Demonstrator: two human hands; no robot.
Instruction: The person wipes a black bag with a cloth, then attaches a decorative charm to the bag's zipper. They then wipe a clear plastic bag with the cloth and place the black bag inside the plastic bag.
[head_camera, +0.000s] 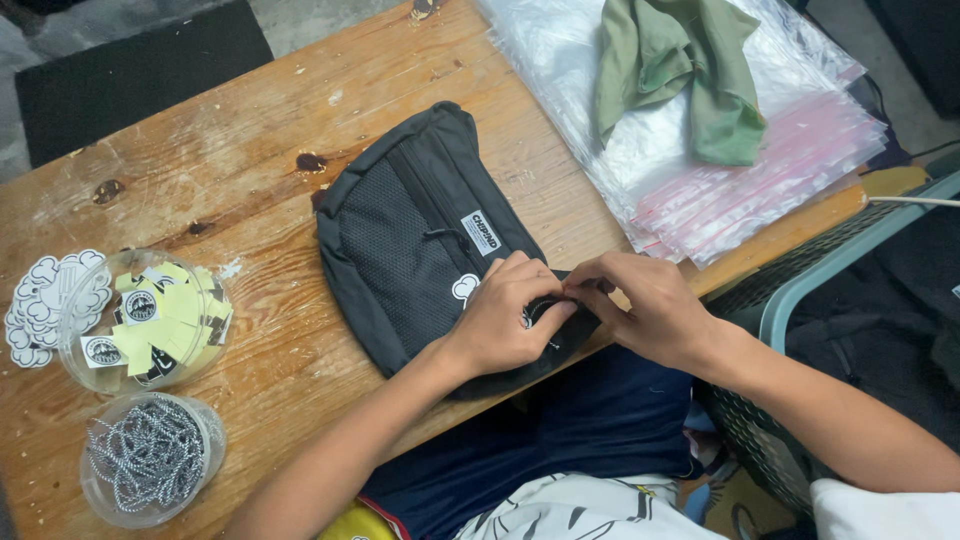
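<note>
While the bag (420, 240) lies flat on the table (250, 160), left hand (500, 320) and right hand (645, 310) pinch closed on a small fitting at its near edge; attachment appears underway, demanding fine fingertip alignment.

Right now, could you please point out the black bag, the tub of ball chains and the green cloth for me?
black bag (400, 250), head view, on its mesh front pocket.
tub of ball chains (150, 458), head view, on the chains inside.
green cloth (690, 70), head view, on its middle fold.
</note>
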